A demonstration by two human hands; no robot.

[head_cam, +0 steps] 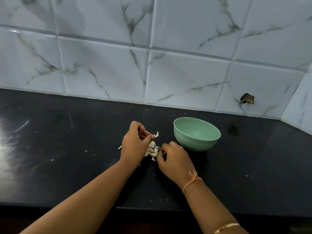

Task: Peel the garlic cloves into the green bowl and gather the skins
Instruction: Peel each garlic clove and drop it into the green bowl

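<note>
the garlic pile (152,150), cloves and papery bits mixed, lies on the dark counter (67,166) between the two hands. the left hand (135,142) is raised just above it, thumb and forefinger pinched on a skin flake (157,134), the other fingers curled in. the right hand (174,160) sits at the pile's right edge, fingers bent tight toward the palm; whether they have a clove is hidden, so i cannot tell. the green bowl (196,135) stands upright just right of the pile, and no clove shows in the part of its inside that is visible, so peeling looks early. to do it well: drop each flake in one heap close by, strip the clove bare, then carry it straight over the rim. a pale stalk bit (119,147) lies left of the left hand.
</note>
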